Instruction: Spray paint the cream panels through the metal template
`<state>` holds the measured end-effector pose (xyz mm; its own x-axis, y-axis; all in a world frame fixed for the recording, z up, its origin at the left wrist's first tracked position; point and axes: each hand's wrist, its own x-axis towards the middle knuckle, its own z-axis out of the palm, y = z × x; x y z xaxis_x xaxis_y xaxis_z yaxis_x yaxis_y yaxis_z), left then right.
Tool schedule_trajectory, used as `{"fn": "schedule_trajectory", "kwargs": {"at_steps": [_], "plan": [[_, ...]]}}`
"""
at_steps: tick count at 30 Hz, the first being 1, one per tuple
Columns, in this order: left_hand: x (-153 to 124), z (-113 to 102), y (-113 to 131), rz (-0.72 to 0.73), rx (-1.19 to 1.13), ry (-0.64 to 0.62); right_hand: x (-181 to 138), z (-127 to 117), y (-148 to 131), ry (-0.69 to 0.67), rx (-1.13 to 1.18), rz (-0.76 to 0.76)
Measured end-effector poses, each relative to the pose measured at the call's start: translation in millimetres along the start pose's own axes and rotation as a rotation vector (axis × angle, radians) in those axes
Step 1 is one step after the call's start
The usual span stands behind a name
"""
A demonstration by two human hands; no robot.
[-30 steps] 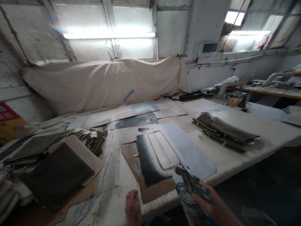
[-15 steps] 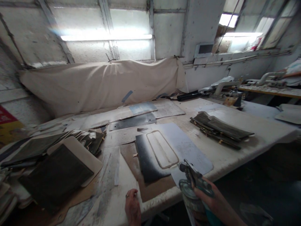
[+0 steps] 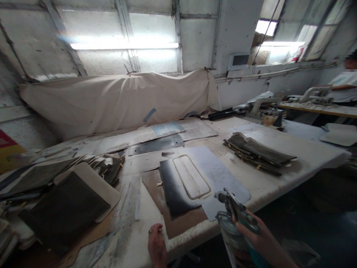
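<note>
The left hand (image 3: 156, 243), fingers curled, is on the near side of the flat-lying black rectangular panel (image 3: 176, 201); whether it grips anything I cannot tell. The right hand (image 3: 255, 232) is wrapped around a grey metal spray gun (image 3: 237, 210), its nozzle just right of the panel. Well beyond the panel hangs a creased beige cloth (image 3: 119, 102).

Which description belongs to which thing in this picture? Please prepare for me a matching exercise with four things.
1. spray gun
2. left hand
3. long fluorescent tube
4. blue strip

A. on the beige cloth
B. in the right hand
C. lit, by the windows
D. at the table's near edge, no tool visible in it

Pairs: 1-B, 2-D, 3-C, 4-A
</note>
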<state>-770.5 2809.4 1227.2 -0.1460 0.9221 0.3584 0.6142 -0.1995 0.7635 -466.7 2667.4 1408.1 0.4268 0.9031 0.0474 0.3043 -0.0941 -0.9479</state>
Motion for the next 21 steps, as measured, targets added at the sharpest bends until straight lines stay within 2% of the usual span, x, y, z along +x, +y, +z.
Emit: {"fn": "schedule_trajectory", "kwargs": {"at_steps": [6, 11, 16, 21], "plan": [[-2.0, -3.3, -8.6, -0.003, -0.020, -0.016, -17.7, 18.7, -8.6, -0.093, -0.008, 0.019], [-3.9, -7.6, -11.5, -0.002, -0.024, -0.025, -30.7, 34.2, -14.9, -0.220, 0.021, 0.025], [-7.3, -10.5, -9.4, 0.004, -0.020, -0.023, -37.3, 46.2, -18.9, -0.189, 0.100, 0.041], [-8.6, -14.4, -8.3, 0.014, -0.022, -0.019, -37.4, 45.8, -14.1, -0.156, 0.075, 0.044]]}}
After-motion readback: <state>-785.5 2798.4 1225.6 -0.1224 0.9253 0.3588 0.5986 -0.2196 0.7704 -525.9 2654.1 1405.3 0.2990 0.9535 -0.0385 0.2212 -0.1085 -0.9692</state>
